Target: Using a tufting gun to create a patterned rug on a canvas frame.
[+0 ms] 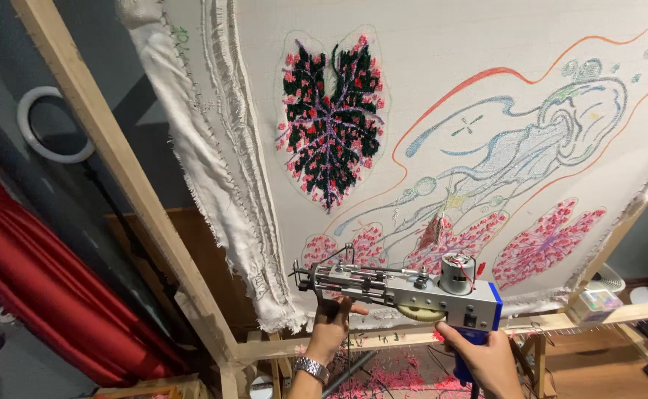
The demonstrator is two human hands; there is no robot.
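A silver tufting gun (405,287) with a blue handle and a round motor on top is held level in front of the lower edge of a stretched white cloth (442,96). My left hand (331,325), with a metal watch on the wrist, grips the gun's front handle under the needle end. My right hand (486,358) is wrapped around the blue rear handle. The cloth carries a tufted black, red and purple leaf shape (331,122), pink tufted patches (545,240) lower down, and drawn blue and orange outlines.
A wooden frame (124,170) holds the cloth, with a loose fringed fabric edge (220,185) hanging at its left. A red curtain (35,273) and a white ring light (50,125) stand at left. Pink yarn scraps (405,373) lie on the floor below.
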